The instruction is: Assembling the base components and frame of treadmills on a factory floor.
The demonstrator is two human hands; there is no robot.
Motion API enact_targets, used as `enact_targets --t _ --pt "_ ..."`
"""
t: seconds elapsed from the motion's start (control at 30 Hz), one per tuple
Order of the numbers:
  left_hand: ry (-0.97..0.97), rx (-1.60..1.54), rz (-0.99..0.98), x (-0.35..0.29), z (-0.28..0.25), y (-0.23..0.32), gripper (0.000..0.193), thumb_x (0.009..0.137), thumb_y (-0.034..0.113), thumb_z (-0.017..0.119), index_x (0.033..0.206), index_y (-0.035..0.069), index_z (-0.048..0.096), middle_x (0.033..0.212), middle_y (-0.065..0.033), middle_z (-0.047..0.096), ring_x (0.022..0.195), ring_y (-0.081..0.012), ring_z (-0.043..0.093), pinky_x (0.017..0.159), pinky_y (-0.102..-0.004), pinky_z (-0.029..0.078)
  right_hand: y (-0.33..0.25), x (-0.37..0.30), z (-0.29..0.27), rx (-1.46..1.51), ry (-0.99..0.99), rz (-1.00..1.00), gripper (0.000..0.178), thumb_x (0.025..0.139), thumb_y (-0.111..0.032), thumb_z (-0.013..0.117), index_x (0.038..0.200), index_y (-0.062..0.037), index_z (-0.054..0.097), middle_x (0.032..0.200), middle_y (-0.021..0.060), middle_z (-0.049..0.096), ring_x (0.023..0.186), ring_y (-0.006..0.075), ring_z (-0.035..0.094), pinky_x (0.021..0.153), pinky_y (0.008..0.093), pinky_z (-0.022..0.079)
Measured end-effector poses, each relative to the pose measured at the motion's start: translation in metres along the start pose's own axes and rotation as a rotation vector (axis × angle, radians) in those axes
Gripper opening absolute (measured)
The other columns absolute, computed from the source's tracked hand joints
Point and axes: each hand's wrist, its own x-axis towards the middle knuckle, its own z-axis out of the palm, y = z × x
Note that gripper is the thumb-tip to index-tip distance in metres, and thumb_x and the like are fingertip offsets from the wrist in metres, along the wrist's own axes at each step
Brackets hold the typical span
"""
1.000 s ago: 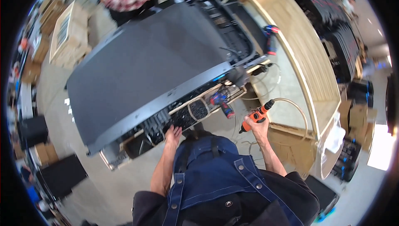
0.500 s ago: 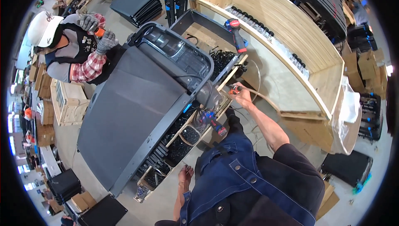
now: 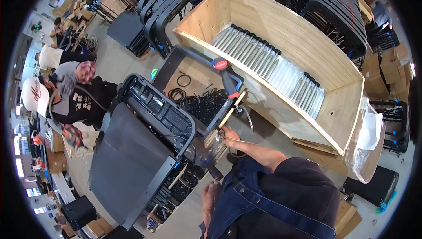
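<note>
My right hand (image 3: 229,137) is closed at the wooden strip on the workstation's near edge. It grips a small hand tool with a thin hose (image 3: 249,142) running back along my forearm; my fingers mostly cover the tool. Lower down, my left hand (image 3: 209,193) hangs beside the parts trays, its fingers loosely apart with nothing visible in them. A cordless driver (image 3: 212,168) sits between my hands, partly blurred. Beyond them lies a treadmill-like machine, with its dark deck (image 3: 132,160) and an uncovered motor compartment (image 3: 160,107).
A second cordless driver (image 3: 226,78) stands at the bin (image 3: 165,69) of black screws and cable loops. To the right is a large wooden crate (image 3: 263,91) with metal rollers. Across the deck, a co-worker in a white cap (image 3: 35,96) stands close. Black frames (image 3: 171,6) are stacked behind.
My view has shifted, showing more of the crate and its rollers. My right hand stays at the wooden strip. The co-worker's raised hands have parted, and one has dropped beside the deck.
</note>
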Motion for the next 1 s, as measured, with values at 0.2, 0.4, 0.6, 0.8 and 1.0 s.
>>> enact_targets --t 0.2,0.4,0.6,0.8,1.0 --pt "-0.319 0.172 0.501 0.032 0.121 0.158 0.032 0.105 0.025 0.061 0.123 -0.001 0.066 0.102 -0.0079 0.073 0.088 -0.0108 0.063 0.083 -0.0271 0.051 0.02 -0.063 -0.083 -0.2 -0.636 -0.277 0.052 0.091 -0.028 0.073 0.135 -0.004 0.059 0.128 0.0218 0.065 0.114 0.0387 0.066 0.1 0.0433 0.052" --pt "-0.5 0.332 0.691 0.055 0.259 0.262 0.028 0.105 0.018 0.059 0.128 0.001 0.063 0.105 -0.0049 0.072 0.092 -0.0108 0.065 0.078 -0.0264 0.051 -0.024 -0.09 -0.313 0.512 -0.744 -0.191 0.059 0.096 -0.03 0.074 0.14 0.0034 0.055 0.126 0.0142 0.07 0.117 0.0207 0.066 0.102 0.0345 0.052" --pt "-0.431 0.748 1.127 0.094 0.429 0.303 0.017 0.095 0.013 0.069 0.11 0.003 0.068 0.101 -0.0131 0.068 0.095 -0.0354 0.064 0.086 -0.0433 0.05 0.104 0.057 -0.443 1.218 0.221 0.102 0.049 0.1 -0.028 0.066 0.136 0.0028 0.056 0.115 0.0171 0.07 0.096 0.0245 0.073 0.085 0.035 0.061" --pt "-0.268 1.062 1.204 0.188 0.534 0.297 0.019 0.092 0.018 0.071 0.109 0.009 0.07 0.1 -0.0086 0.069 0.093 -0.0311 0.063 0.089 -0.044 0.046 0.32 0.252 -0.352 1.276 0.169 0.62 0.047 0.094 -0.026 0.07 0.131 0.0008 0.06 0.107 0.0147 0.072 0.087 0.0246 0.073 0.074 0.037 0.061" --pt "-0.129 1.267 1.123 0.199 0.547 0.297 0.017 0.081 0.017 0.079 0.097 0.015 0.077 0.084 -0.0012 0.068 0.077 -0.0205 0.063 0.081 -0.0367 0.046 0.378 0.373 -0.208 0.665 -0.17 0.837 0.04 0.08 -0.025 0.079 0.106 0.0014 0.066 0.088 0.0126 0.071 0.07 0.0247 0.07 0.053 0.0401 0.055"
